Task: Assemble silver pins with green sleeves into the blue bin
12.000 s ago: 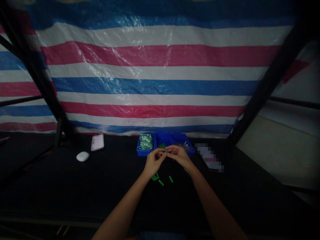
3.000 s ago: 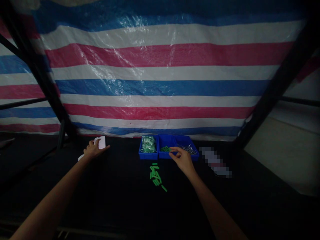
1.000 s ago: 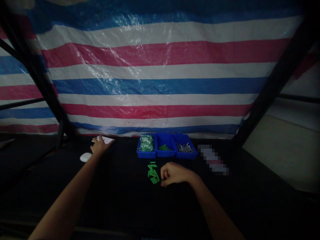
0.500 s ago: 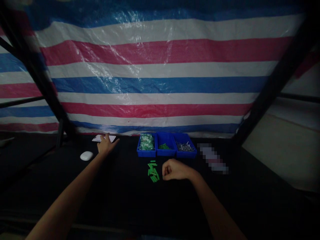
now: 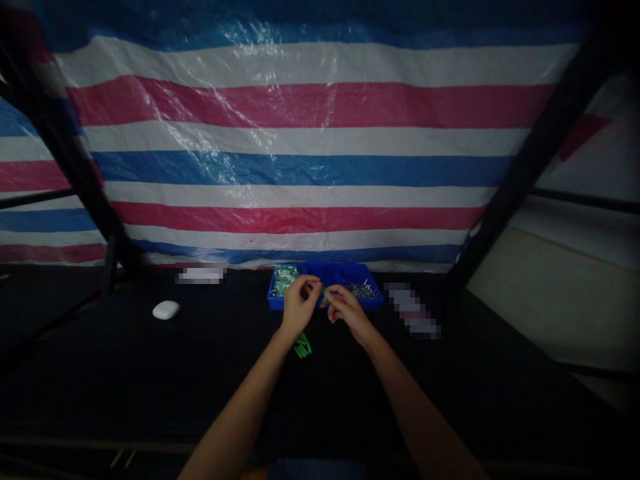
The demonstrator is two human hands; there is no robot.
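Step (judged): two-handed fingertip work | left hand (image 5: 300, 308), right hand (image 5: 349, 312): fingertips closed, probably both on small green piece (image 5: 324, 294), too dim for certainty | piece at clock centre; blue divided bin (image 5: 371, 304) 12 o'clock, green sticks (image 5: 303, 347) 7 o'clock | next move, judged: needs steady pinch

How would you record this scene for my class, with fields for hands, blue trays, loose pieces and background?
Left hand: in front of the blue trays, fingertips bent toward the right hand
Right hand: fingertips close to the left's; something green between them, held or behind unclear
Trays: left, shiny greenish contents; right, metal pieces; middle, partly hidden
Loose: green sticks on the black table, near left wrist
Background: striped sheet
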